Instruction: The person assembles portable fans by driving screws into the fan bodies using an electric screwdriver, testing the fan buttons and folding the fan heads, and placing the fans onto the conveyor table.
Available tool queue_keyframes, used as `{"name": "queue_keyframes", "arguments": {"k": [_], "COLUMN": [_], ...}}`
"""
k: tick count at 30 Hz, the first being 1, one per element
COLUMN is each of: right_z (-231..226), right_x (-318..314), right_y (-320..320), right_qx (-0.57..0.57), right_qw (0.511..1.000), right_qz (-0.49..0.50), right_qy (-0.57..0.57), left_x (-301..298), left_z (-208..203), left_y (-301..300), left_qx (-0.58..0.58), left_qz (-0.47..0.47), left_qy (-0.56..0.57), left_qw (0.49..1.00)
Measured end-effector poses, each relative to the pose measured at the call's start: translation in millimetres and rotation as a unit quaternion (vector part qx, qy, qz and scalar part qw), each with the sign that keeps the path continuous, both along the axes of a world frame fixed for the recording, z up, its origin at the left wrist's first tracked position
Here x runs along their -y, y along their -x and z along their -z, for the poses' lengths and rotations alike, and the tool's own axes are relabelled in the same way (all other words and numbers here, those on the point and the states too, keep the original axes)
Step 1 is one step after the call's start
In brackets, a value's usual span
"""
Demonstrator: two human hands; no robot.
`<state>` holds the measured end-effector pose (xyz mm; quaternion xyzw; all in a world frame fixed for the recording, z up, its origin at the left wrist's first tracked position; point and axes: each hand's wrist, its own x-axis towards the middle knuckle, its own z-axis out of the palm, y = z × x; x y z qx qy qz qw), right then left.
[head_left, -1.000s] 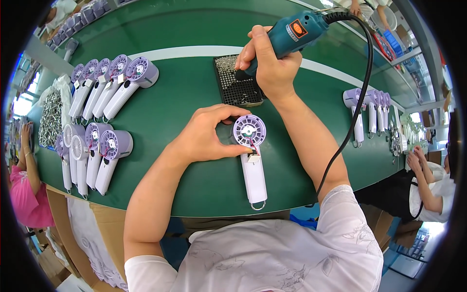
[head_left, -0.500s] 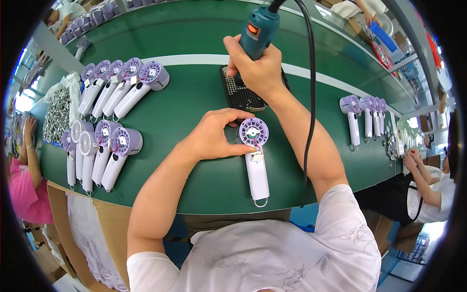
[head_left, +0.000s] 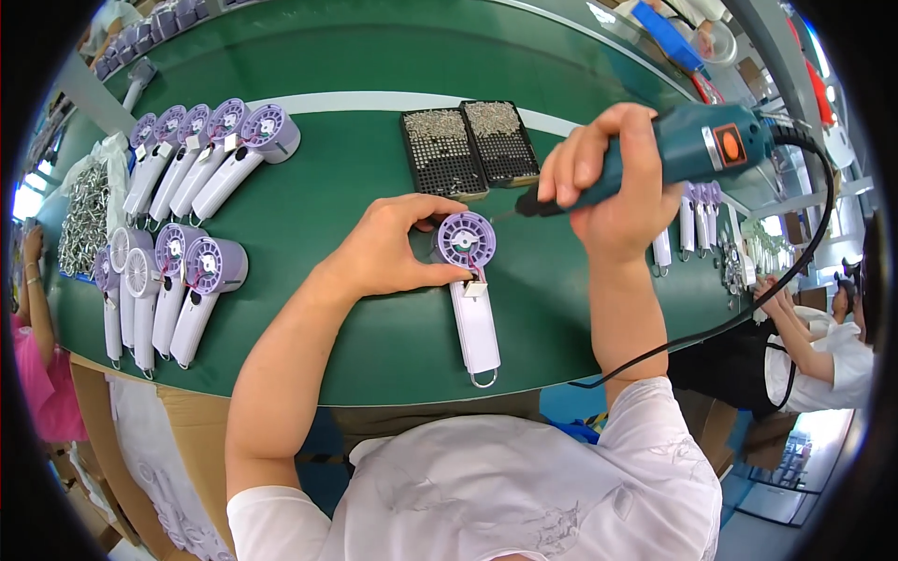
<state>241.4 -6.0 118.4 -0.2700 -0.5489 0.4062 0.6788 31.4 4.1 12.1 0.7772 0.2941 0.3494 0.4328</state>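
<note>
One small handheld fan lies face-up on the green table right in front of me, my left hand curled round its purple head to pin it. A second ago my right hand was up at the black screw trays; now it's swung back, wrapped tight around the teal electric screwdriver, bit nearly at the fan head, so screw-driving looks imminent. More fans sit lined up far left.

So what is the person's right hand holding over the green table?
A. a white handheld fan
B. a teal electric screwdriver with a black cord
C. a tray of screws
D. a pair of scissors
B: the right hand grips a teal electric screwdriver with a black cord, its tip aimed at the purple-headed white handheld fan that the left hand steadies.
</note>
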Motion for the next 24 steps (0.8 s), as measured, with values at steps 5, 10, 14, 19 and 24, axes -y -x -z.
{"name": "queue_keyframes", "arguments": {"k": [5, 10, 14, 19, 24], "right_z": [10, 15, 19, 21, 25], "right_x": [14, 16, 16, 17, 19], "right_y": [-5, -6, -6, 2, 13], "right_qx": [0.056, 0.069, 0.072, 0.014, 0.022], "right_qw": [0.997, 0.996, 0.996, 0.999, 0.998], "right_qz": [-0.041, -0.044, -0.047, -0.045, -0.042], "right_qy": [-0.026, -0.022, -0.02, 0.008, 0.05], "left_x": [0, 1, 2, 2, 2], "left_z": [2, 1, 1, 1, 0], "left_y": [-1, -3, -3, -2, 5], "left_qx": [0.008, 0.004, 0.009, 0.004, 0.002], "left_qz": [-0.006, -0.005, -0.002, 0.001, -0.015], "left_qy": [-0.007, -0.011, -0.012, -0.006, 0.005], "left_qw": [1.0, 1.0, 1.0, 1.0, 1.0]}}
